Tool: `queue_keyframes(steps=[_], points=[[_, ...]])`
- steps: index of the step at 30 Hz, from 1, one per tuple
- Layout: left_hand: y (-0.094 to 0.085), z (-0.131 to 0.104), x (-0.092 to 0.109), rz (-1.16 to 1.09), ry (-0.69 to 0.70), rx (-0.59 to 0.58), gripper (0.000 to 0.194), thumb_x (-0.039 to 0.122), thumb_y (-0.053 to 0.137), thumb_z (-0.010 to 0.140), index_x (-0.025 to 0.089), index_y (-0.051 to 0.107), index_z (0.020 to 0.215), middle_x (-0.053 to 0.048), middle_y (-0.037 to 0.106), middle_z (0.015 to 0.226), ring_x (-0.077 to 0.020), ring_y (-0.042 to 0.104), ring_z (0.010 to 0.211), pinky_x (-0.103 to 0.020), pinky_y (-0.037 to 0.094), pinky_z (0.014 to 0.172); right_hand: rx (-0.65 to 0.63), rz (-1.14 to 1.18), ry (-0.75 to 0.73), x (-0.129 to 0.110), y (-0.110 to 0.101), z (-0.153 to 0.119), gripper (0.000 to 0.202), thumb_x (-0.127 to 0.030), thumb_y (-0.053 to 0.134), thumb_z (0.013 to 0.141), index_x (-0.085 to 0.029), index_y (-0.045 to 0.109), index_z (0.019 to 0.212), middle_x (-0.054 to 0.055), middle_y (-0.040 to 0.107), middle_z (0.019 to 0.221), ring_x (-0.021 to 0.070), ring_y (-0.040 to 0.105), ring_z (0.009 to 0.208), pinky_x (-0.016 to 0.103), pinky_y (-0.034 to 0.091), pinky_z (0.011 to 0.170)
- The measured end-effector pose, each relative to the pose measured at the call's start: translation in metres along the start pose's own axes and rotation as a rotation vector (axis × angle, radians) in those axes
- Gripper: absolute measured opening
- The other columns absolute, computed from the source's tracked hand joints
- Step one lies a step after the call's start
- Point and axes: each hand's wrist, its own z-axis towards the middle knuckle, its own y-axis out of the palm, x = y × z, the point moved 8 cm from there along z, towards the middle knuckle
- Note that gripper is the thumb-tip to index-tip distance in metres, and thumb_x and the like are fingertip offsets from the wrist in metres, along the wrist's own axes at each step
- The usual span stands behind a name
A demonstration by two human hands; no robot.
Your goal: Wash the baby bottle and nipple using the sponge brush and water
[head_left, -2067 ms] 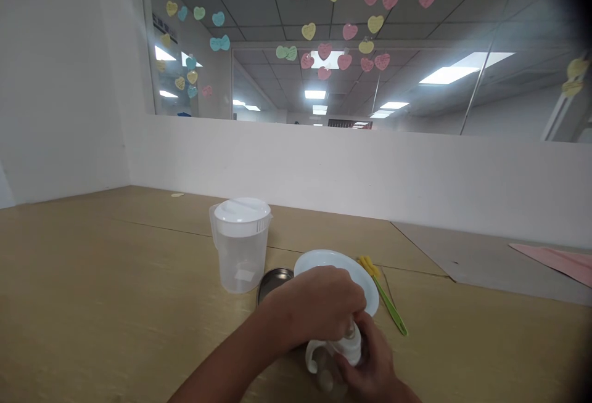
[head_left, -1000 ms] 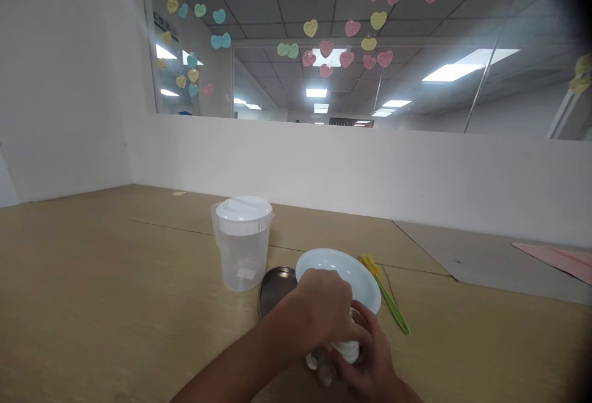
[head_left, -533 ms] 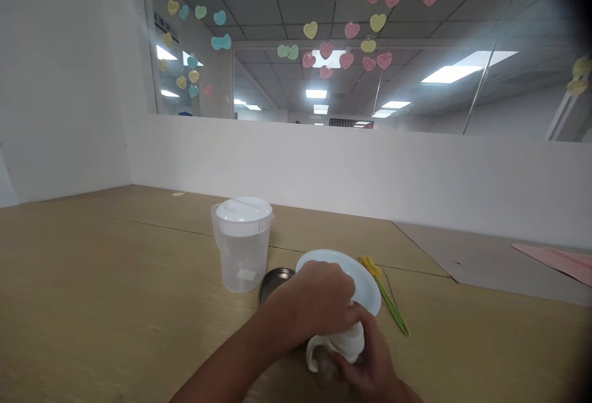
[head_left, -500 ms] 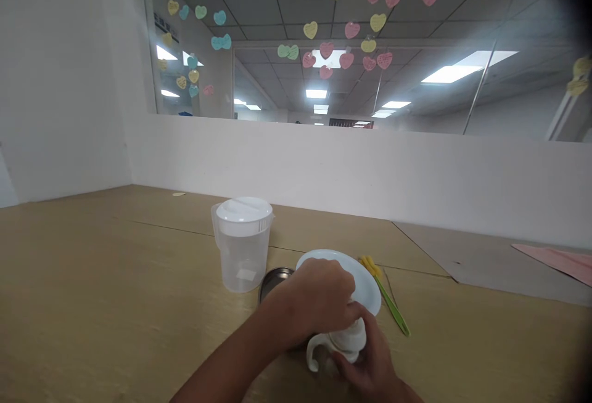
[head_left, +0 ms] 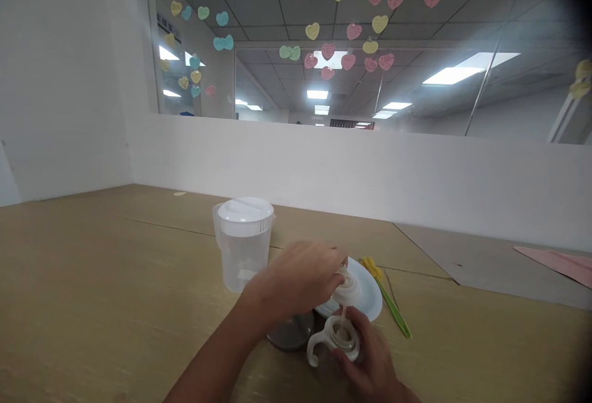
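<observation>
My left hand (head_left: 300, 276) is closed on the white cap (head_left: 348, 291) of a baby bottle, which has a clear teat-like top. A thin pale straw (head_left: 343, 312) hangs from the cap down toward the bottle's mouth. Below it, the baby bottle (head_left: 341, 336) stands uncapped in my right hand (head_left: 370, 354), fingers wrapped round its side. A curved white handle (head_left: 313, 352) sticks out on its left, and the lower bottle is hard to make out. Behind both hands lies a white plate (head_left: 370, 298), partly covered by the left hand and cap.
A lidded clear plastic pitcher (head_left: 245, 249) stands at the back left. Under my left wrist sits a round dark metal dish (head_left: 291, 332). To the right lies a green-handled brush (head_left: 393, 307) with a yellow head. Pink cloth (head_left: 555, 264) rests at the far right.
My left hand has lifted the cap up off the bottle, baring its open mouth and the straw. The right hand keeps hold of the bottle in nearly the same place.
</observation>
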Motion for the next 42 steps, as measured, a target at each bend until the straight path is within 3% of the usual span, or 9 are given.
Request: queue_keyframes(steps=[3,9,14,21,30,34,38,42], points=[[-0.005,-0.001,-0.003,-0.043,-0.006,0.024,0.016,0.027,0.04,0.085,0.019,0.054,0.082,0.0,0.062,0.083,-0.0152,0.056,0.074,-0.026,0.038,0.061,-0.026,0.054,0.022,0.0,0.003,0.001,0.051,-0.036,0.053,0.077,-0.017,0.034,0.12,0.011,0.062,0.102,0.0193,0.063,0.083,0.025,0.052,0.069],[-0.014,-0.005,-0.006,-0.075,-0.046,0.048,0.016,0.025,0.04,0.085,0.021,0.054,0.085,0.0,0.061,0.086,-0.0153,0.055,0.075,-0.027,0.039,0.064,0.047,0.018,0.063,0.005,0.0,0.0,0.052,-0.037,0.056,0.074,-0.015,0.035,0.117,0.013,0.058,0.105,0.0196,0.062,0.082,0.027,0.052,0.067],[-0.019,-0.005,-0.006,-0.074,-0.059,0.086,0.016,0.024,0.039,0.085,0.021,0.054,0.09,0.0,0.061,0.093,-0.015,0.055,0.075,-0.027,0.039,0.064,0.028,0.038,-0.032,-0.001,-0.001,0.002,0.046,-0.031,0.054,0.076,-0.016,0.036,0.116,0.016,0.051,0.115,0.0218,0.058,0.097,0.027,0.052,0.07],[-0.024,-0.005,-0.003,-0.093,-0.043,0.141,0.018,0.022,0.039,0.085,0.022,0.053,0.095,0.002,0.06,0.099,-0.014,0.056,0.078,-0.026,0.04,0.066,0.056,-0.159,-0.132,-0.018,-0.008,0.009,0.048,-0.031,0.052,0.078,-0.016,0.04,0.122,0.016,0.039,0.129,0.0249,0.05,0.111,0.031,0.05,0.079],[-0.023,-0.003,0.004,-0.096,-0.009,0.125,0.02,0.021,0.037,0.086,0.022,0.053,0.097,0.001,0.061,0.096,-0.0135,0.056,0.075,-0.027,0.042,0.067,-0.026,-0.105,-0.248,-0.029,-0.015,0.011,0.06,-0.018,0.042,0.079,-0.012,0.025,0.136,0.013,0.041,0.132,0.0247,0.041,0.12,0.036,0.043,0.092],[-0.027,-0.005,-0.001,-0.095,-0.039,0.164,0.021,0.021,0.037,0.086,0.021,0.053,0.099,0.0,0.06,0.101,-0.0145,0.056,0.082,-0.027,0.042,0.07,0.102,-0.071,-0.215,-0.024,-0.029,0.016,0.057,-0.015,0.041,0.079,-0.017,0.029,0.135,0.011,0.047,0.128,0.0271,0.044,0.116,0.045,0.043,0.089],[-0.028,-0.004,-0.005,-0.098,-0.061,0.188,0.022,0.021,0.036,0.086,0.022,0.054,0.099,0.0,0.06,0.103,-0.0143,0.056,0.084,-0.027,0.043,0.072,0.357,-0.08,-0.048,-0.004,-0.048,0.017,0.044,-0.016,0.038,0.083,-0.023,0.043,0.126,0.008,0.053,0.121,0.027,0.046,0.113,0.053,0.036,0.092],[-0.023,0.0,-0.005,-0.104,-0.039,0.186,0.022,0.022,0.036,0.087,0.022,0.054,0.099,0.001,0.06,0.101,-0.0143,0.056,0.083,-0.027,0.043,0.072,0.462,-0.061,0.103,0.012,-0.055,0.015,0.033,-0.019,0.04,0.086,-0.023,0.054,0.116,0.007,0.058,0.113,0.0247,0.047,0.11,0.053,0.028,0.096]])
